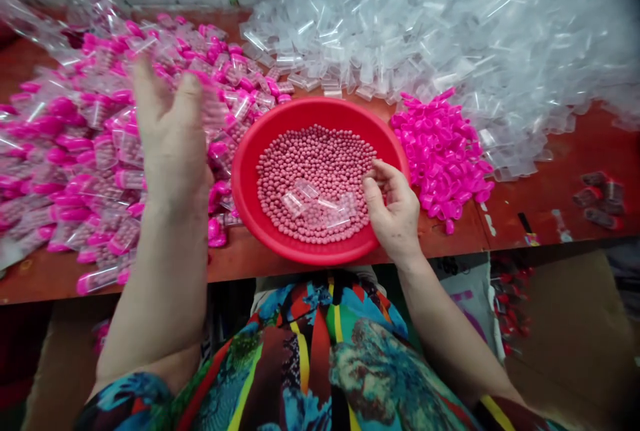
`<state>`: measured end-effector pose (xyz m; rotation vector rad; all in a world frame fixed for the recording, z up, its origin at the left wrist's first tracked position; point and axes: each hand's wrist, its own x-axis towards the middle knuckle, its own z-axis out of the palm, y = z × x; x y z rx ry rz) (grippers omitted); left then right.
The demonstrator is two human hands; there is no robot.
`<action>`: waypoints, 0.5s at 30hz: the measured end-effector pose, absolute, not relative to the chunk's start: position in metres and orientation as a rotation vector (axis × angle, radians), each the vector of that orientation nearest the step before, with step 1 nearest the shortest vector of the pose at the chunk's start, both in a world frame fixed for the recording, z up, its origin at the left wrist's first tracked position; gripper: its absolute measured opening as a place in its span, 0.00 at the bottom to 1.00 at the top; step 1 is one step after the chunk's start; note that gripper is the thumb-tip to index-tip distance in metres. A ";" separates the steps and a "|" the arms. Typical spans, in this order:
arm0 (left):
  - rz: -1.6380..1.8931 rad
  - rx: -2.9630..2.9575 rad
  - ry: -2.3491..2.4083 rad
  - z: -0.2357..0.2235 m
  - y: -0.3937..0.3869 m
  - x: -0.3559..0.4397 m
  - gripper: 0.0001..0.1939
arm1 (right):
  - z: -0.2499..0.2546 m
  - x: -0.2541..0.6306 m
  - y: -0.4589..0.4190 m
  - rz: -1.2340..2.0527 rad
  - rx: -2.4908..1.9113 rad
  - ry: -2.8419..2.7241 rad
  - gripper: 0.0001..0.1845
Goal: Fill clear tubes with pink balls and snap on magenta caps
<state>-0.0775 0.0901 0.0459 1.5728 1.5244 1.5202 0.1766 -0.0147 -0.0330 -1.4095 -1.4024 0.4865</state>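
My left hand (175,124) is raised over a heap of clear, pink-capped containers filled with pink beads (100,151). Its thumb and fingers are spread, blurred by motion, and no held object shows. At the right rim of a red bowl (310,254), my right hand (395,207) hangs over the beads with fingers loosely curled and thumb apart from the index finger. Nothing shows between them. Small round pink beads (315,151) fill the bowl's bottom. Several clear empty containers (325,214) lie on top of the beads, left of my right hand.
Bright pink caps (440,157) are piled right of the bowl. A large mound of clear empty containers (400,31) covers the back right. Several dark little containers (600,197) lie at the far right of the red-brown table (575,151). A cardboard box (565,311) stands below.
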 end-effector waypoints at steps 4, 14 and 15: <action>1.165 2.128 1.418 0.024 0.095 -0.069 0.12 | -0.034 0.177 -0.016 0.445 -1.403 -1.404 0.14; -0.119 2.313 1.054 -0.040 0.096 -0.023 0.07 | -0.023 0.171 -0.016 0.418 -1.376 -1.608 0.11; -0.115 2.348 1.073 -0.040 0.097 -0.023 0.08 | -0.023 0.170 -0.015 0.422 -1.366 -1.632 0.11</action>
